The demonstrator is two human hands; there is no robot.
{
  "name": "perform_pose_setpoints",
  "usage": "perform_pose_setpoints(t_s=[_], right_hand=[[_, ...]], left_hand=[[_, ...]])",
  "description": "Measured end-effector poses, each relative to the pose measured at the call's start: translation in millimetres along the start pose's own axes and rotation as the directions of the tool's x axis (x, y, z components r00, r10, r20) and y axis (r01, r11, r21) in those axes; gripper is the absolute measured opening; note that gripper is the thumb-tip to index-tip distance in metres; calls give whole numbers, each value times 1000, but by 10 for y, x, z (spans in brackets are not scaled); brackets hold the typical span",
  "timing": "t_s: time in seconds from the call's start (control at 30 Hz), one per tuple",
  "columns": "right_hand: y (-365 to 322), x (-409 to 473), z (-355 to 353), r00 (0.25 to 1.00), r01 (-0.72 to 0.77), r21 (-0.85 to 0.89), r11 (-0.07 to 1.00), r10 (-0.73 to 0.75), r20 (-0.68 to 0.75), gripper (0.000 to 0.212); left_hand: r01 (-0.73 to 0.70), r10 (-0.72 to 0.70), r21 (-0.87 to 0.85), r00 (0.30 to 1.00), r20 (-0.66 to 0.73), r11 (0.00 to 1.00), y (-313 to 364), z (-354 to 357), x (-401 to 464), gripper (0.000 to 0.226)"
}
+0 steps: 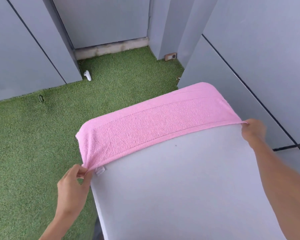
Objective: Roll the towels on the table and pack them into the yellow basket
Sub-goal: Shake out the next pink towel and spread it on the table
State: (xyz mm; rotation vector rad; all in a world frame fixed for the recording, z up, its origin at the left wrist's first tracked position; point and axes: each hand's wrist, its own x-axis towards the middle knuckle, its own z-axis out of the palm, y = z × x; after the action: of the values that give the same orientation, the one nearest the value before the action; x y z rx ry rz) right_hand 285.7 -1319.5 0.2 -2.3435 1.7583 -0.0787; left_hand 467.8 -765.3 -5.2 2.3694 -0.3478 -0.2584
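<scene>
Both hands stretch a pink towel [156, 122] across the white table [180, 187].
Left hand [73, 186] and right hand [253, 129] each pinch a near corner.

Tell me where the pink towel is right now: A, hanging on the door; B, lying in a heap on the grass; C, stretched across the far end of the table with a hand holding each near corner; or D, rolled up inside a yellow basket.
C: the pink towel lies spread on the table, the left hand and right hand each pinching a corner.
</scene>
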Motion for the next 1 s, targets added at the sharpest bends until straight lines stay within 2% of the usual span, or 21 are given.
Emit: perform_pose_setpoints(t_s=[0.13, 0.43, 0.7, 0.87, 1.0], right_hand=[[487, -316, -65, 997, -78, 87, 993, 79, -5, 21], [1777, -1163, -316, 992, -119, 198, 973, 124, -10, 24], [2805, -1807, -445, 993, -97, 285, 954, 111, -34, 24], [3448, -2152, -524, 994, -84, 310, 947, 101, -41, 26], [4012, -2426, -592, 995, -59, 344, 937, 82, -55, 25]], left_hand=[[-19, 19, -29, 1000, -11, 999, -12, 85, -594, 25], [-77, 74, -72, 996, -39, 994, -148, 341, -2204, 30], [-119, 105, -129, 988, -112, 984, -169, 580, -3431, 19], [-135, 122, -110, 986, -117, 985, -181, 737, -4324, 31], [-144, 123, -108, 976, -180, 984, -147, 899, -5124, 30]])
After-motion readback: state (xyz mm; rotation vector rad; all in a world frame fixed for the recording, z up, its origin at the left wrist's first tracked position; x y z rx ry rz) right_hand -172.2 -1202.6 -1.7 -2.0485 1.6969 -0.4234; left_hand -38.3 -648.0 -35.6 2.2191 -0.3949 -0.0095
